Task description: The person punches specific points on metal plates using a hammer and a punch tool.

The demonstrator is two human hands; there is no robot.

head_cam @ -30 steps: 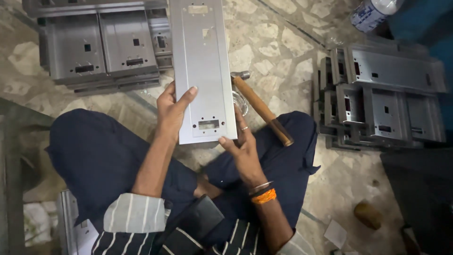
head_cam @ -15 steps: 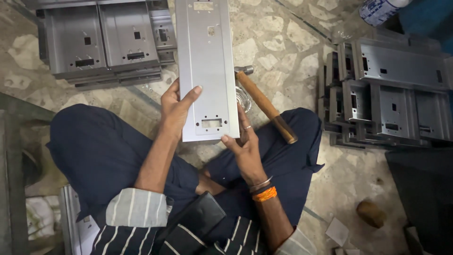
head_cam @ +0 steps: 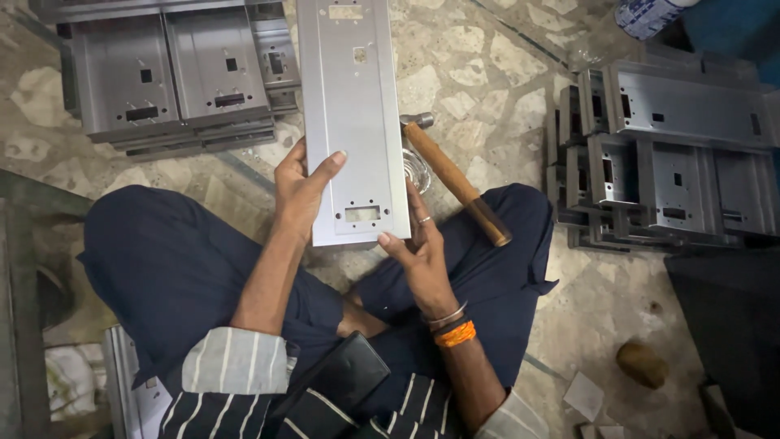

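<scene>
— What is in your hands?

— A long grey metal panel (head_cam: 355,122) with small cut-outs, held lengthwise over your crossed legs and the stone floor (head_cam: 496,73). Your left hand (head_cam: 302,191) grips its left edge, thumb laid across the face; your right hand (head_cam: 418,252) pinches the near right corner from below.

— And around you?

— A wooden-handled hammer (head_cam: 455,179) lies against your right knee. A stack of metal housings (head_cam: 175,77) sits at the far left, more housings (head_cam: 666,154) on your right.
</scene>
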